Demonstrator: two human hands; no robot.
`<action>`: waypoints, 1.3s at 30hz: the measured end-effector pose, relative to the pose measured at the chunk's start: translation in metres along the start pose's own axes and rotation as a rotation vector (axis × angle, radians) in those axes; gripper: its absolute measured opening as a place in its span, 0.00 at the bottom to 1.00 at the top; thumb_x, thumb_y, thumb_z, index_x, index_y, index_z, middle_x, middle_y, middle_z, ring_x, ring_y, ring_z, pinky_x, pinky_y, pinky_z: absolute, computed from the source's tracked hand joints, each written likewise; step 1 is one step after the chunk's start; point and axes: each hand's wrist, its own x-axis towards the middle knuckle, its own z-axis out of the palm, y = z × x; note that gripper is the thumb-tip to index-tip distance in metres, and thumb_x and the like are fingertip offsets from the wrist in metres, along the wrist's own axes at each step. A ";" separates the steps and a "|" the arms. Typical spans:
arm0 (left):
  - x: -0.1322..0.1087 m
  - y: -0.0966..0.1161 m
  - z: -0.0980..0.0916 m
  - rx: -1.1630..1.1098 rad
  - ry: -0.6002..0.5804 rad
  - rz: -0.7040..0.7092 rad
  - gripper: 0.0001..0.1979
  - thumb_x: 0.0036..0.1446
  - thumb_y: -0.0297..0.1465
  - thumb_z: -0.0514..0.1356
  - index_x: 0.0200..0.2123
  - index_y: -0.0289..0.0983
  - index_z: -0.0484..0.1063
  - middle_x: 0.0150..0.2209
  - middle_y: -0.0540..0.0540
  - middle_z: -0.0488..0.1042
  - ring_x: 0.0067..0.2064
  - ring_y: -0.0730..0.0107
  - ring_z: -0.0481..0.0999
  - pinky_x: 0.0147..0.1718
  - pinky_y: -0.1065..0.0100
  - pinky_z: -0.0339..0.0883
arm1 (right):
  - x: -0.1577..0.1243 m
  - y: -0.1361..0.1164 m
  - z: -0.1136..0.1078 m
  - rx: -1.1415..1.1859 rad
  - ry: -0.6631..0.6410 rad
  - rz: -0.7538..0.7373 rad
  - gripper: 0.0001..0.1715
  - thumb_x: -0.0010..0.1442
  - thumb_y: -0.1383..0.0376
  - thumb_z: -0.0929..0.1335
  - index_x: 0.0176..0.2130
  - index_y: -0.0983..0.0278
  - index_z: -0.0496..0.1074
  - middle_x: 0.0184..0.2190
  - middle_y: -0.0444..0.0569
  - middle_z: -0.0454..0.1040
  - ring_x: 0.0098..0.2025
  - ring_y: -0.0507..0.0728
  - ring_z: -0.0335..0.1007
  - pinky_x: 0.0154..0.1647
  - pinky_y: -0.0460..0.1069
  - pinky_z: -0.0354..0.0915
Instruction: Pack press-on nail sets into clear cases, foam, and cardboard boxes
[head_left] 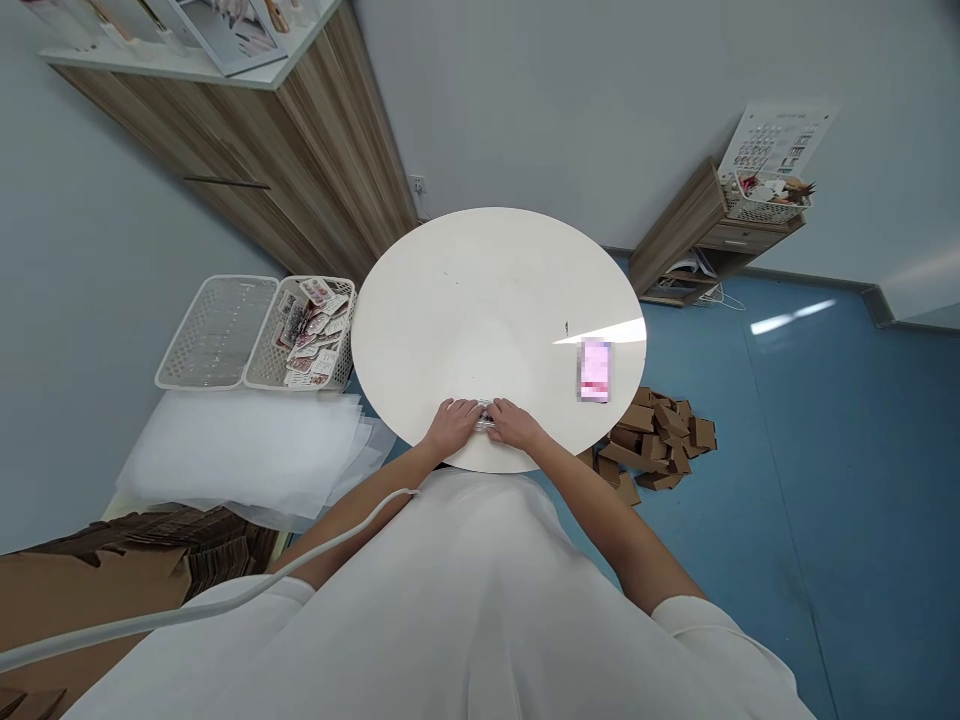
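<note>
Near the front edge of the round white table (495, 260), a small clear, shiny plastic package (485, 421) lies between my two hands. My left hand (451, 426) grips its left side with the fingers bent over it. On the other side, my right hand (514, 424) has its fingers curled over the right end. Something dark shows in the middle of the package, too small to make out. The fingers cover much of it. A phone-like rectangle with a blurred pink screen (595, 371) lies to the right of my right hand.
White baskets stand left of the table, one holding printed cards (319, 335). Below them lie translucent sheets (240, 450) and stacked flat cardboard (97, 590). Small brown boxes (652, 440) are piled on the floor at right. A white cable (300, 550) crosses my left arm.
</note>
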 end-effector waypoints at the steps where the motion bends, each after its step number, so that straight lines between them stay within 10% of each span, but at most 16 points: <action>1: 0.001 0.000 -0.001 0.009 0.001 0.008 0.22 0.51 0.25 0.51 0.50 0.44 0.61 0.52 0.43 0.64 0.55 0.57 0.59 0.55 0.53 0.40 | -0.002 0.000 -0.003 0.018 0.014 -0.003 0.20 0.54 0.63 0.63 0.47 0.66 0.62 0.44 0.57 0.66 0.50 0.62 0.58 0.50 0.55 0.57; 7: 0.005 -0.001 -0.005 0.007 0.022 0.014 0.22 0.51 0.24 0.51 0.50 0.44 0.62 0.53 0.44 0.63 0.55 0.57 0.58 0.54 0.54 0.43 | -0.020 -0.003 -0.002 0.105 0.187 0.017 0.38 0.46 0.55 0.69 0.54 0.64 0.56 0.57 0.59 0.54 0.61 0.68 0.41 0.57 0.63 0.39; 11: 0.005 -0.002 -0.003 -0.014 0.045 0.010 0.21 0.50 0.24 0.52 0.49 0.45 0.63 0.54 0.44 0.61 0.56 0.56 0.57 0.53 0.54 0.46 | -0.029 -0.004 0.007 0.054 0.179 0.117 0.21 0.57 0.70 0.59 0.51 0.62 0.60 0.50 0.56 0.64 0.54 0.61 0.56 0.55 0.60 0.47; 18: -0.005 -0.004 -0.002 -0.105 -0.046 0.095 0.19 0.50 0.27 0.53 0.48 0.43 0.65 0.48 0.43 0.67 0.50 0.57 0.64 0.51 0.55 0.51 | -0.049 -0.009 0.015 0.233 0.137 0.198 0.22 0.56 0.72 0.56 0.50 0.60 0.61 0.50 0.49 0.64 0.47 0.57 0.64 0.41 0.50 0.62; 39: 0.039 -0.025 -0.037 -0.700 -0.412 -0.248 0.17 0.47 0.42 0.55 0.34 0.37 0.74 0.28 0.50 0.71 0.30 0.71 0.66 0.30 0.71 0.58 | -0.019 0.034 -0.016 0.847 0.048 0.469 0.15 0.54 0.63 0.61 0.39 0.61 0.71 0.42 0.47 0.71 0.43 0.55 0.65 0.43 0.49 0.59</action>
